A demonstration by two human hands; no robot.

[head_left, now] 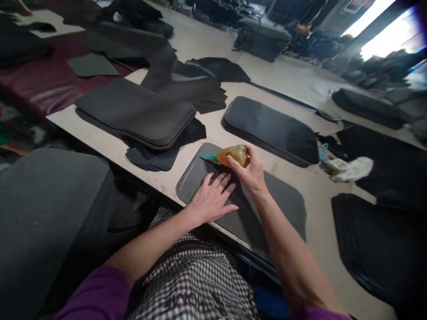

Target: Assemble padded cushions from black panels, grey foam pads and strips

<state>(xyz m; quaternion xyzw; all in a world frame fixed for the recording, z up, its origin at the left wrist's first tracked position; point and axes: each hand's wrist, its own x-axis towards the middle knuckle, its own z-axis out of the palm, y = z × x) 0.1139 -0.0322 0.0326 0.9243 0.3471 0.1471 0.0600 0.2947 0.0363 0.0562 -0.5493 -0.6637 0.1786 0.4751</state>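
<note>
Pale, scuffed bench [300, 71] carries stacked dark rounded panels. Left hand [213, 200] lies flat, fingers spread, on a grey speckled rounded sheet [287, 209]; right hand [251, 171] fingers pinch an amber squeeze bottle [233, 155], green nozzle over that sheet.

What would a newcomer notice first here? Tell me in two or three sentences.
First, the amber squeeze bottle with its green nozzle, gripped in the right hand over a grey panel at the table's near edge. The left hand lies flat on that panel. Behind it sits a stack of dark panels.
</note>
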